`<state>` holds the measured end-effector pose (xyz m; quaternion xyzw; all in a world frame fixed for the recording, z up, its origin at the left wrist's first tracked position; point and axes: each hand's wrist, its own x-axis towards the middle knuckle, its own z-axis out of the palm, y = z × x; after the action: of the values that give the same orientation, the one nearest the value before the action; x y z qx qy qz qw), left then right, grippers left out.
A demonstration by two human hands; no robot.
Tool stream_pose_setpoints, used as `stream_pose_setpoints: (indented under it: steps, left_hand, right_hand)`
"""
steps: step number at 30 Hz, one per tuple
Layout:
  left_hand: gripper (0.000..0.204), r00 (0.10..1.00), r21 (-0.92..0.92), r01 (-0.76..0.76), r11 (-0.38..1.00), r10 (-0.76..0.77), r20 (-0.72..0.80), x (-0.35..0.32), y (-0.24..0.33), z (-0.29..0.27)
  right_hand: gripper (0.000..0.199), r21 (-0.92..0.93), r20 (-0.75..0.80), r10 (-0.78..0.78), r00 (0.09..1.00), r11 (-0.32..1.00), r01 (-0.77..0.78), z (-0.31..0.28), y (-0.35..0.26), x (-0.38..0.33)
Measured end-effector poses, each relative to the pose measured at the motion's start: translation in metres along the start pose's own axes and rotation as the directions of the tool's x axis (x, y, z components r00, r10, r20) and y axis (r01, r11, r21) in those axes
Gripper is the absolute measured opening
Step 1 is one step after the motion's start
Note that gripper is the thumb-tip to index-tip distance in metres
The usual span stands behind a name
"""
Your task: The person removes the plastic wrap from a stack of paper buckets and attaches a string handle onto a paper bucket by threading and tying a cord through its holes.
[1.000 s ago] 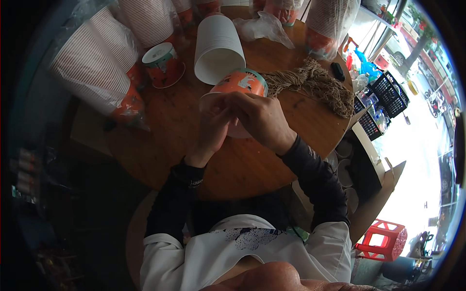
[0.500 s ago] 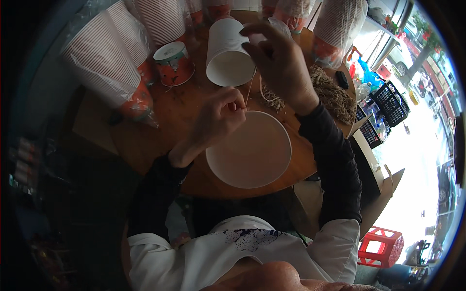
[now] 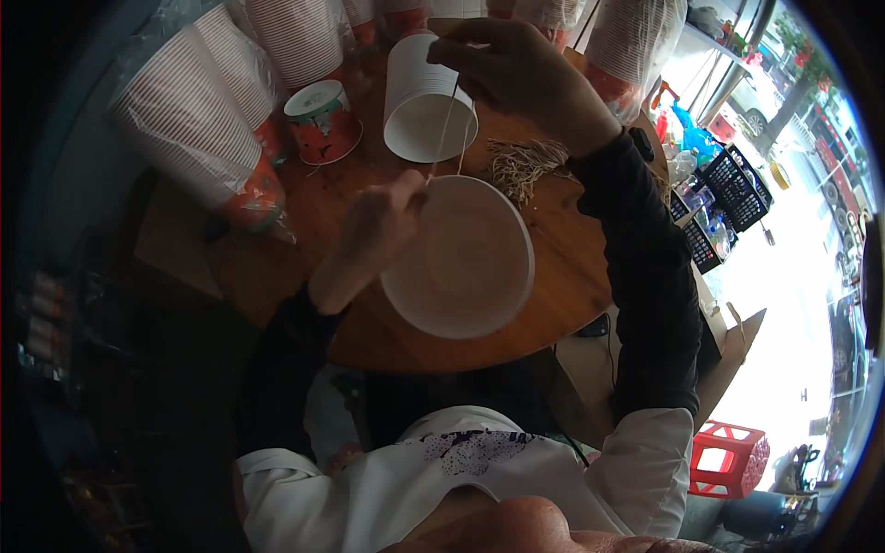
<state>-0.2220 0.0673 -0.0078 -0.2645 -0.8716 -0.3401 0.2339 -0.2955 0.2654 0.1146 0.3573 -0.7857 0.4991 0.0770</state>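
Note:
A large white paper tub (image 3: pixel 466 276) stands mouth-up at the near part of the round wooden table (image 3: pixel 562 267). My left hand (image 3: pixel 380 226) is at its far left rim, finger and thumb pinched on a thin pale string (image 3: pixel 449 124). Higher up and to the right, my right hand (image 3: pixel 521 78) pinches the same string, which runs taut between the two hands. A second strand hangs down to the tub's far rim; where it is fastened I cannot tell. Just beyond lies a stack of white tubs (image 3: pixel 415 83) on its side, its open mouth toward me.
A bundle of loose strings (image 3: pixel 524 164) lies right of the tubs. An orange printed tub (image 3: pixel 324 129) stands upside down at the left. Tall plastic-wrapped tub stacks (image 3: pixel 189 115) crowd the far and left edges. Black crates (image 3: pixel 737 194) and a red stool (image 3: pixel 728 458) are at the right.
My right hand has risen and moved left, drawing the string upward. The left hand and the near tub have shifted slightly left, uncovering more of the string bundle.

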Motion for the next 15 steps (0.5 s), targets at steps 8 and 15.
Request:
stream_pose_setpoints:
  steps: [8, 15]
  left_hand:
    - [0.029, 0.944, 0.358, 0.282, 0.89, -0.323, 0.06, -0.014, -0.111, -0.061]
    - [0.029, 0.973, -0.42, 0.138, 0.897, -0.201, -0.112, -0.026, -0.009, -0.057]
  right_hand:
    - [0.021, 0.555, 0.107, 0.084, 0.991, 0.821, -0.13, -0.067, -0.018, -0.061]
    - [0.017, 0.842, 0.301, 0.135, 0.944, 0.427, -0.33, 0.001, 0.003, -0.09]
